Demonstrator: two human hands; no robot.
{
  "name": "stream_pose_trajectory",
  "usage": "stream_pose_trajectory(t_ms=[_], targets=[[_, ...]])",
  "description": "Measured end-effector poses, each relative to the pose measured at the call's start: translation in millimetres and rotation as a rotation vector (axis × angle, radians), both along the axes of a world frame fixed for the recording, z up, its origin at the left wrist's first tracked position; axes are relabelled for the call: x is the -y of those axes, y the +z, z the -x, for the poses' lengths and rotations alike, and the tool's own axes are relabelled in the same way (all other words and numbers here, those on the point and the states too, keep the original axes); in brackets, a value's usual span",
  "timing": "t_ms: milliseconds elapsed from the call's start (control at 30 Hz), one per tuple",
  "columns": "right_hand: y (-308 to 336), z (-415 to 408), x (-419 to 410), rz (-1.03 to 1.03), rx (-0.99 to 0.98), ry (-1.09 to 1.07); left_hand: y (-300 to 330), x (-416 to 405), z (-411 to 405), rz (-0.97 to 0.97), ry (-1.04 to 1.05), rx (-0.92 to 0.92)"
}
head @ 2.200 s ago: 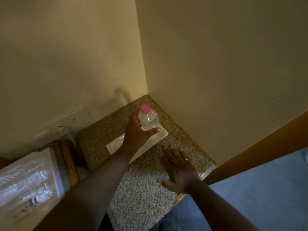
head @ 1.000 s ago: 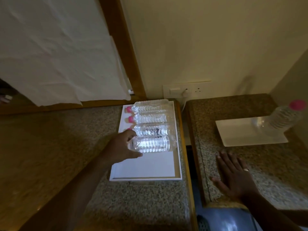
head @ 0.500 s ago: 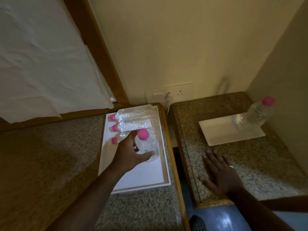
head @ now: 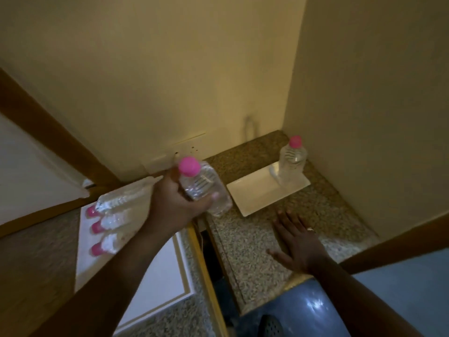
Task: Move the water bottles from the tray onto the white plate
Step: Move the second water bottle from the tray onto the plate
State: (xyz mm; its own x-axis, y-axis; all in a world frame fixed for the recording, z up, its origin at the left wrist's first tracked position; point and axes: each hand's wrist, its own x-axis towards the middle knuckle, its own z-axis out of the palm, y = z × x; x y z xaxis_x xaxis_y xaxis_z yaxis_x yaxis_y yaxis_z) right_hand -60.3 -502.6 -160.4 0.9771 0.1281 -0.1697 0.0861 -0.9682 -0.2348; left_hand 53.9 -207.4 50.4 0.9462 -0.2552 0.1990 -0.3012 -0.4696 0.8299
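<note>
The left hand [head: 175, 205] grips a clear water bottle [head: 204, 188] with a pink cap [head: 189, 165], fingers wrapped around its body and the thumb across the front. The bottle is lifted off any surface, cap up and tilted a little toward the camera, over the gap between the two tables, near the left end of the white plate [head: 257, 193].

The plate is rectangular and lies on the speckled stone table [head: 245, 242] set in the corner of the cream walls. One pink-capped bottle [head: 291, 158] stands upright at its far right end, close to the side wall.

The right hand [head: 297, 244] rests palm down on that table just in front of the plate, fingers spread and flat, grasping nothing; a ring shows on one finger.

On the left, a white tray [head: 167, 276] sits on a second stone table [head: 36, 251]. Three bottles [head: 109, 221] lie on their sides across its far half, pink caps pointing left, side by side; the picture is dim and blurred there, so whether they touch one another is hard to say. The left forearm crosses over the near part of the tray.

A wall socket plate [head: 179, 149] sits behind the held bottle.
</note>
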Motion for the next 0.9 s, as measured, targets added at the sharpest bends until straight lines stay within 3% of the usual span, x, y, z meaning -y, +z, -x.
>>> stream_pose_trajectory(t_ms=[167, 333, 467, 900], targets=[[5, 0, 30, 0.013, 0.009, -0.022, -34, 104, -36, -0.044, -0.135, -0.104], [0, 2, 36, -0.045, 0.055, -0.032, -77, 157, -60, -0.138, -0.18, -0.142], [-3, 1, 37, -0.058, 0.084, -0.024, -92, 169, -64, -0.182, -0.154, -0.112], [-11, 1, 37, -0.059, 0.076, -0.035, -100, 176, -69, -0.075, -0.171, -0.192]])
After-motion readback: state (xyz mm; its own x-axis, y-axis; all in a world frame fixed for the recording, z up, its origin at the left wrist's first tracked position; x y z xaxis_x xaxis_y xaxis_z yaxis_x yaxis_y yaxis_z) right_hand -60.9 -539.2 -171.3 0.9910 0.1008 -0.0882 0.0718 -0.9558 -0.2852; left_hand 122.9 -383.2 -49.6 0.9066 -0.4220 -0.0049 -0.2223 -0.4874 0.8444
